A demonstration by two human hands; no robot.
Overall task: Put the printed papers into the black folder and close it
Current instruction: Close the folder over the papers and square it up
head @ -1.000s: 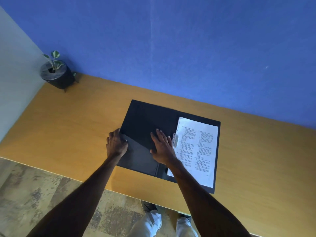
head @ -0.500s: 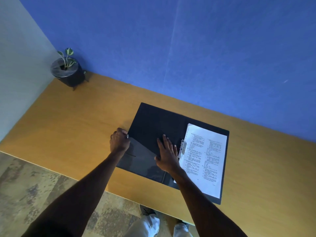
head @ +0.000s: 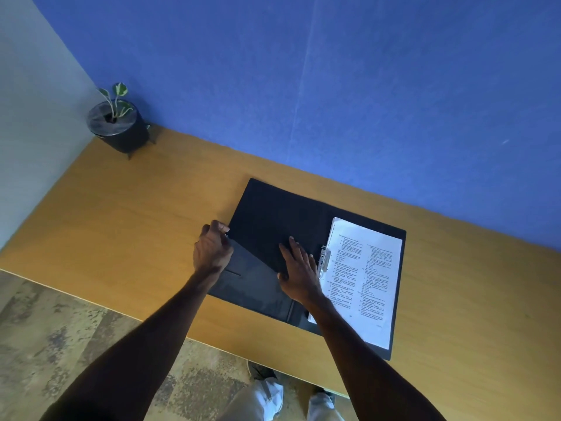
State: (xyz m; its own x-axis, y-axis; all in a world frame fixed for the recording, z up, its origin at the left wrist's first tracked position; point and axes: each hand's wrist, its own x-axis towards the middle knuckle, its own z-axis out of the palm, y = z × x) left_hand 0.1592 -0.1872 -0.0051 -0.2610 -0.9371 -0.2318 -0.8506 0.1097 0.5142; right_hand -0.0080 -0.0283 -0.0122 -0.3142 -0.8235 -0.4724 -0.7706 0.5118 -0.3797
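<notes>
here the black folder [head: 273,226] lies open on the wooden desk [head: 136,214], printed papers [head: 362,278] clipped on its right half. the left hand [head: 212,249] curls its fingers around the folder's left edge, gripping the cover. the right hand [head: 299,270] rests flat on the inner flap, fingers spread wide

You are standing at a plain wooden desk [head: 127,214] in what looks like an office: a blue wall [head: 334,86] behind it, a small potted plant [head: 117,124] at upper left, worn patterned flooring [head: 60,335] at lower left.
</notes>
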